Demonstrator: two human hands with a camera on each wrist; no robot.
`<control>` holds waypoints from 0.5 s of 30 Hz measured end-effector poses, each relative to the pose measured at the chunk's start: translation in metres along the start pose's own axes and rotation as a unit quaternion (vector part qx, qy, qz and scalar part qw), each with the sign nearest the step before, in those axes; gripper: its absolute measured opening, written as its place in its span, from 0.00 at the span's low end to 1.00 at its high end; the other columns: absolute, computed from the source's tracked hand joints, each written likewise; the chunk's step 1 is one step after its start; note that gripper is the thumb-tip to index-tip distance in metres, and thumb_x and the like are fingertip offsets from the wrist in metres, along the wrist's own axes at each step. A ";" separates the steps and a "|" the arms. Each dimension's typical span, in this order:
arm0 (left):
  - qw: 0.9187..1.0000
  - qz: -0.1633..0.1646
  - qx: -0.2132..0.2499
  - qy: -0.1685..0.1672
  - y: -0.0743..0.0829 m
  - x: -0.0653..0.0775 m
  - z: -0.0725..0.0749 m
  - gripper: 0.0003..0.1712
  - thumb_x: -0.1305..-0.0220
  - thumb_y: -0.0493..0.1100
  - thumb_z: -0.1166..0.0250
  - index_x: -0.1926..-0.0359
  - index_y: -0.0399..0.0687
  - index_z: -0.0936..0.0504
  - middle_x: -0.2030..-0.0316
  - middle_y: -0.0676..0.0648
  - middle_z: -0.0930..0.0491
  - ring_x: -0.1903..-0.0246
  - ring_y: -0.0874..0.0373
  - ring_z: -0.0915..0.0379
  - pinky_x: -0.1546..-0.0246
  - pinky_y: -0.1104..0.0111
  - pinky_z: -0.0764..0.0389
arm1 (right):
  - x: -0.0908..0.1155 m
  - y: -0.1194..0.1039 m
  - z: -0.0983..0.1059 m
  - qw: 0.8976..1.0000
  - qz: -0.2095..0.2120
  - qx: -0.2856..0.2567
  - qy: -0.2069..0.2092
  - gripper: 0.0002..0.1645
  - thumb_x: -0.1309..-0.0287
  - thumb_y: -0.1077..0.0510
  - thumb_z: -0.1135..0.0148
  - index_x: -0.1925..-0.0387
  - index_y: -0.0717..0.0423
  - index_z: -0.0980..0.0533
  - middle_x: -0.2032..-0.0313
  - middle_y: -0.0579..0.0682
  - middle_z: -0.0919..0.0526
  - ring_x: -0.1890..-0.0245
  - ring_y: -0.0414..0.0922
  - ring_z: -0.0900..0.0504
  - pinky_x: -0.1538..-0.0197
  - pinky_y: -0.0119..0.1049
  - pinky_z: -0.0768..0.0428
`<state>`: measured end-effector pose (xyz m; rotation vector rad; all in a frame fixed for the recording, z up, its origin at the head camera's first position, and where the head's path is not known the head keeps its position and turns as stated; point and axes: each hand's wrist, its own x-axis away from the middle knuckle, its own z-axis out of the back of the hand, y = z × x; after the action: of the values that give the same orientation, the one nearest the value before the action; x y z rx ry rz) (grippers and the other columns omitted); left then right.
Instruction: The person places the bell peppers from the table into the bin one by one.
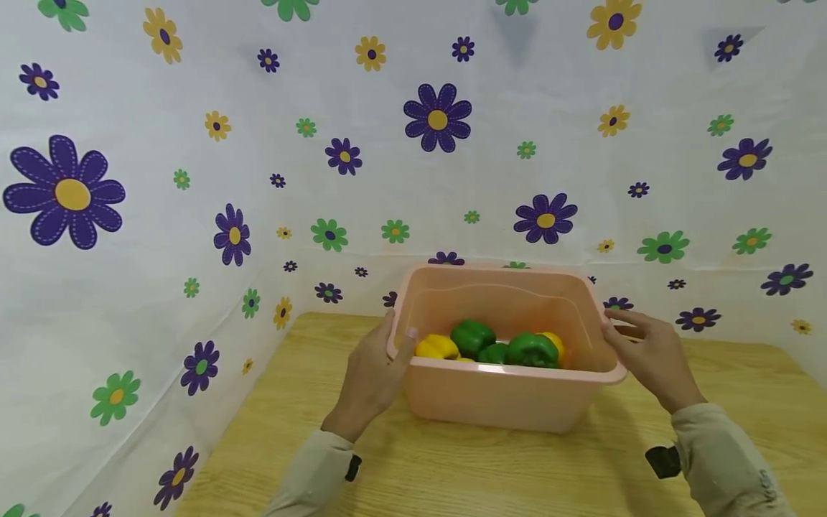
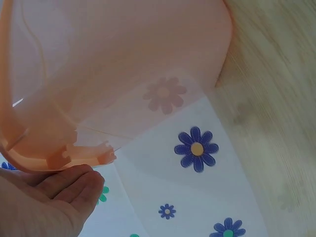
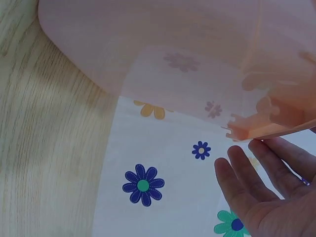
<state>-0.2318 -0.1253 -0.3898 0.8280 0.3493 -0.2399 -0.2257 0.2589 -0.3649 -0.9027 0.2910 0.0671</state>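
A peach plastic tub (image 1: pixel 497 398) sits on the wooden table, with green bell peppers (image 1: pixel 533 350) and yellow bell peppers (image 1: pixel 436 347) lying inside. My left hand (image 1: pixel 371 370) grips the tub's left rim, thumb over the top; its fingers (image 2: pixel 79 185) lie under the rim in the left wrist view. At the opposite end, my right hand (image 1: pixel 655 355) holds the right rim between thumb and fingers. The right wrist view shows these fingers (image 3: pixel 269 168) spread beneath the rim, some apart from it; the thumb is hidden there. The front wall partly hides the peppers.
The light wooden table (image 1: pixel 491 474) extends in front of the tub and to both sides. White flower-printed sheeting (image 1: pixel 375 179) covers the walls behind and to the left, close to the tub's back edge. Dark straps (image 1: pixel 663 462) hang at the sleeve cuffs.
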 end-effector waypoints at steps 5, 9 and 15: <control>1.000 0.008 -0.008 -0.009 0.005 0.002 -0.001 0.42 0.24 0.65 0.51 0.22 0.44 0.42 0.29 0.44 0.32 0.33 0.43 0.31 0.39 0.47 0.25 | 0.001 0.003 0.006 1.000 -0.004 -0.002 -0.009 0.34 0.26 0.47 0.43 0.33 0.69 0.30 0.33 0.74 0.33 0.40 0.75 0.27 0.54 0.60 0.17; 1.000 0.009 -0.012 0.000 0.005 -0.004 0.005 0.38 0.23 0.63 0.51 0.25 0.43 0.35 0.32 0.41 0.28 0.35 0.42 0.29 0.38 0.46 0.26 | 0.000 0.007 0.017 1.000 -0.002 0.003 0.022 0.33 0.28 0.45 0.42 0.35 0.67 0.27 0.36 0.68 0.26 0.44 0.64 0.19 0.55 0.46 0.13; 0.981 -0.091 -0.116 0.127 -0.021 -0.029 0.023 0.15 0.25 0.45 0.39 0.52 0.37 0.15 0.55 0.39 0.13 0.55 0.43 0.16 0.53 0.51 0.16 | -0.006 0.023 0.034 0.978 0.087 0.063 0.176 0.20 0.32 0.53 0.36 0.53 0.68 0.17 0.61 0.51 0.14 0.66 0.26 0.22 0.62 0.13 0.29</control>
<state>-0.2609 -0.1546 -0.3778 0.5970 0.6819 -0.2594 -0.2285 0.3001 -0.3612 -0.7588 0.6983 0.0502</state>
